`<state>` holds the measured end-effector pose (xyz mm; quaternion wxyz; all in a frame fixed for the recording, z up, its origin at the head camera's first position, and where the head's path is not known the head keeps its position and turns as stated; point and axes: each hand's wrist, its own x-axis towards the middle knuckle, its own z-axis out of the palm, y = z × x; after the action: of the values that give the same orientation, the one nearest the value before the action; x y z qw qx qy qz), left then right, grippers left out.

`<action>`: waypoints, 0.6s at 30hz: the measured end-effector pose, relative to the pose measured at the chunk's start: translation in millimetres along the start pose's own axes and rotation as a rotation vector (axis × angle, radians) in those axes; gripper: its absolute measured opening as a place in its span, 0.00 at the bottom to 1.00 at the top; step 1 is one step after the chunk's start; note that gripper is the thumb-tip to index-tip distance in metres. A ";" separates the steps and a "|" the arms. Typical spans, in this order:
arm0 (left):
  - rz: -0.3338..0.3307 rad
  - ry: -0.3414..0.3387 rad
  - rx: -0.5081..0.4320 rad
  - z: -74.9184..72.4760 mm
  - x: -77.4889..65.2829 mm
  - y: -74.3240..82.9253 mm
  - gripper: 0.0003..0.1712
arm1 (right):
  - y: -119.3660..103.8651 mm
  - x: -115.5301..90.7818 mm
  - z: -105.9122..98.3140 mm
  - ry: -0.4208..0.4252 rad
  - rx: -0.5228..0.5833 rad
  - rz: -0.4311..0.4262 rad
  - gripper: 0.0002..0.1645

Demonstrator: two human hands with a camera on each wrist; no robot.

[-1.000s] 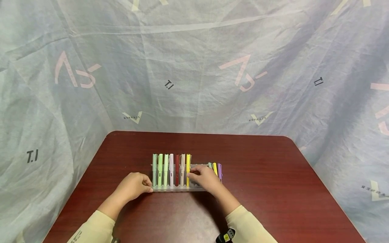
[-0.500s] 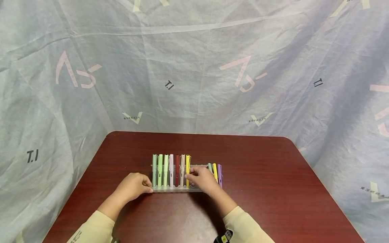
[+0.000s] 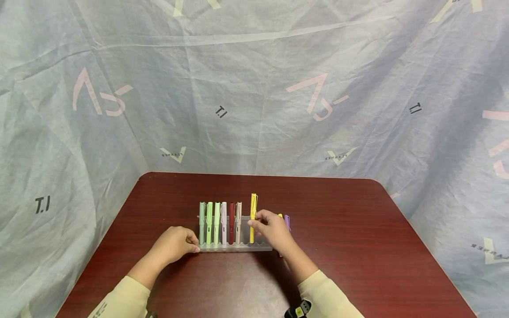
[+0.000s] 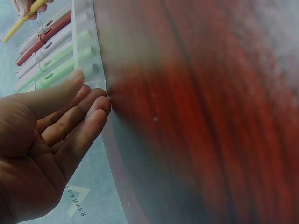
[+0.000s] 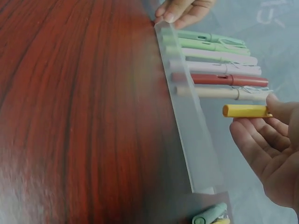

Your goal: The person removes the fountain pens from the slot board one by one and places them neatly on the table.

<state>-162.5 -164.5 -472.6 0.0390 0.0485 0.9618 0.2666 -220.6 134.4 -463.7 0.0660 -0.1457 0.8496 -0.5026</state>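
Observation:
My right hand point(image 3: 274, 229) pinches a yellow pen point(image 3: 253, 207) between thumb and fingers, upright over the right part of a clear plastic pen rack point(image 3: 234, 248). In the right wrist view, the yellow pen's lower end sticks out from the fingertips, apart from the rack's front wall. My left hand point(image 3: 175, 244) grips the rack's left front corner; the left wrist view has the thumb and fingertips right at that corner. Several pens stand side by side in the rack's left part, running from green ones through pale lilac and dark red point(image 3: 232, 223) to beige point(image 3: 238, 223).
Just right of the rack, partly behind my right hand, are a purple pen point(image 3: 287, 222) and another yellow pen point(image 3: 280, 215). A green pen point(image 5: 209, 213) shows there in the right wrist view. The reddish-brown table point(image 3: 350, 247) backs onto a grey printed cloth point(image 3: 254, 88).
My right hand has raised the yellow pen from its place beside the beige one and shifted it slightly right. The left hand stays at the rack's corner.

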 end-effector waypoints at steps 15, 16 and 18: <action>0.006 0.001 0.012 -0.7 -0.1 -0.1 0.07 | 16.6 -10.6 -22.4 0.020 0.052 0.047 0.15; 0.006 0.002 0.012 -0.7 -0.2 -0.1 0.07 | 18.0 -11.2 -24.0 0.025 0.058 0.053 0.15; 0.008 0.002 0.012 -0.8 -0.4 0.2 0.07 | 21.3 -12.5 -27.4 0.037 0.067 0.069 0.14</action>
<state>-162.2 -164.8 -471.8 0.0368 0.0526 0.9632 0.2611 -219.8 170.8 -469.4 0.0725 -0.1049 0.8377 -0.5310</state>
